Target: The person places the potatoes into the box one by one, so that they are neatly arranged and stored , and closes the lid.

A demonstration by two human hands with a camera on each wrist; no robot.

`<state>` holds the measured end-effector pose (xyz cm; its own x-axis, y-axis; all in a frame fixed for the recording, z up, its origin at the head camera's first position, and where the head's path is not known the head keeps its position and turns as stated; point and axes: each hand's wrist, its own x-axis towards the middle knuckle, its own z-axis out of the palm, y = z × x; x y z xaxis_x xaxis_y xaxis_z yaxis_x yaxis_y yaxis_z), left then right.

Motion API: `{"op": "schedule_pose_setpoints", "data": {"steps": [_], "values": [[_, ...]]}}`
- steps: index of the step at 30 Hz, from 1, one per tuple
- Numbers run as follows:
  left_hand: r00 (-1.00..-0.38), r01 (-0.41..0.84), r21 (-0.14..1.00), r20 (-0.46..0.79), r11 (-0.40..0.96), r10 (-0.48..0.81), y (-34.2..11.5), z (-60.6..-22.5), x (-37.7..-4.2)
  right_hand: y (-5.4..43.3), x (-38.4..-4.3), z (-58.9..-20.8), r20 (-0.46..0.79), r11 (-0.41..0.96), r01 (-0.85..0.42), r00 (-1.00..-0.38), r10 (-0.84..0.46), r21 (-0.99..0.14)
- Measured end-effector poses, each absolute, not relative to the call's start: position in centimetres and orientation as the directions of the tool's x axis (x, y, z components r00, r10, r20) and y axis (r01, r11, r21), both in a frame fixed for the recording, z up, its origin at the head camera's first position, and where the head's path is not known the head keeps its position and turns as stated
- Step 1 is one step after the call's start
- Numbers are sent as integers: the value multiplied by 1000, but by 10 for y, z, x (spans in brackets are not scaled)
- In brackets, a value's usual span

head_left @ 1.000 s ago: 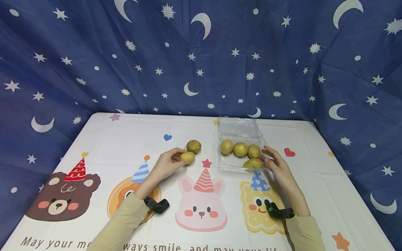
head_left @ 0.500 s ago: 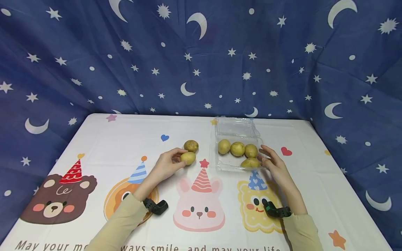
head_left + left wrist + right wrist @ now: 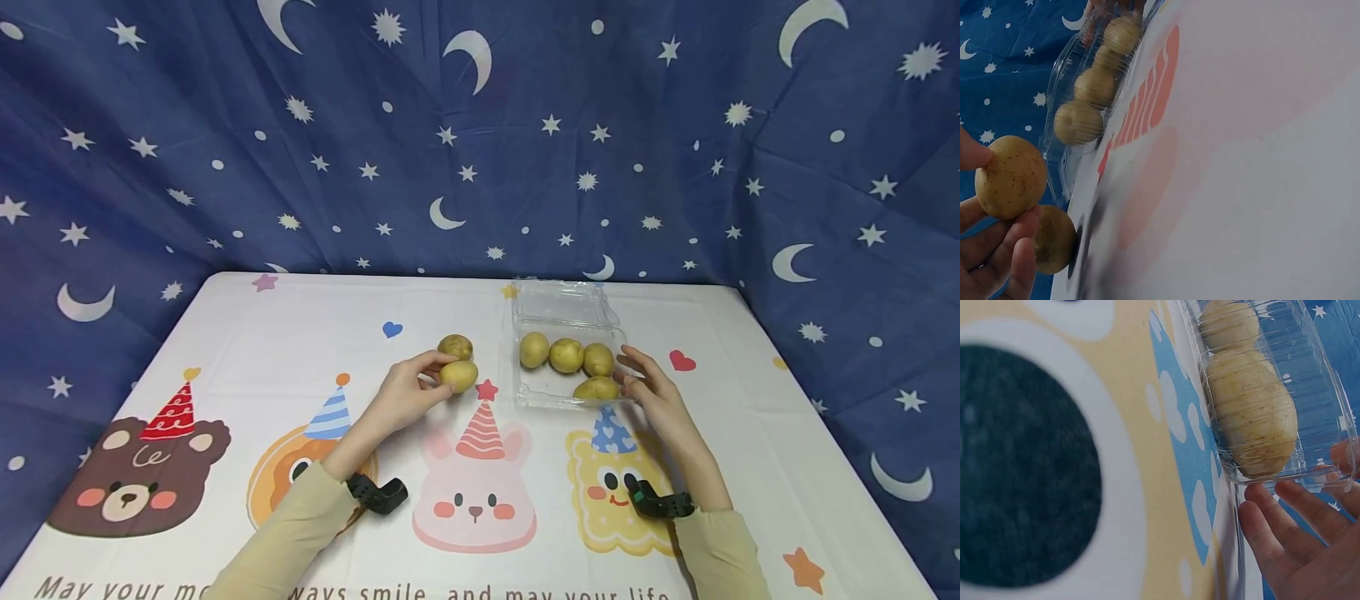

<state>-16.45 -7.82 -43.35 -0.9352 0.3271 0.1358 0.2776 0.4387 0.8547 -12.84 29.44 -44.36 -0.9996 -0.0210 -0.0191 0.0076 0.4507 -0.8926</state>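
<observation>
My left hand point(image 3: 405, 396) pinches a yellow potato point(image 3: 459, 377) between thumb and fingers. In the left wrist view this potato point(image 3: 1011, 177) is held above the tabletop, and a darker potato point(image 3: 1055, 240) sits on the table behind it. The head view shows that darker potato point(image 3: 454, 347) just beyond the held one. To the right, an open clear plastic clamshell box point(image 3: 547, 390) contains several potatoes. My right hand point(image 3: 656, 392) is at the box's right side, its fingers extended. In the right wrist view, fingertips point(image 3: 1254, 494) are right at the box's end wall.
The clear lid point(image 3: 564, 303) is tipped back behind the box. A white tablecloth point(image 3: 337, 312) with printed cartoon animals covers the table. At the table's back edge hangs a blue curtain point(image 3: 525, 108) with stars and moons.
My left hand has moved slightly right with the yellow potato, away from the darker one. The right hand stays beside the box. The head view has shifted a little.
</observation>
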Motion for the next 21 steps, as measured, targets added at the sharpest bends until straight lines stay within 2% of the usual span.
{"op": "schedule_pose_setpoints", "data": {"steps": [12,21], "values": [[-930,259,879,116,401,349,-61,-423,-163,296,-129,-446,2,438,-11,-1000,-21,-899],[-911,308,875,158,374,381,-45,-417,-165,296,-128,-444,1,446,-10,-1000,-20,-895]]}}
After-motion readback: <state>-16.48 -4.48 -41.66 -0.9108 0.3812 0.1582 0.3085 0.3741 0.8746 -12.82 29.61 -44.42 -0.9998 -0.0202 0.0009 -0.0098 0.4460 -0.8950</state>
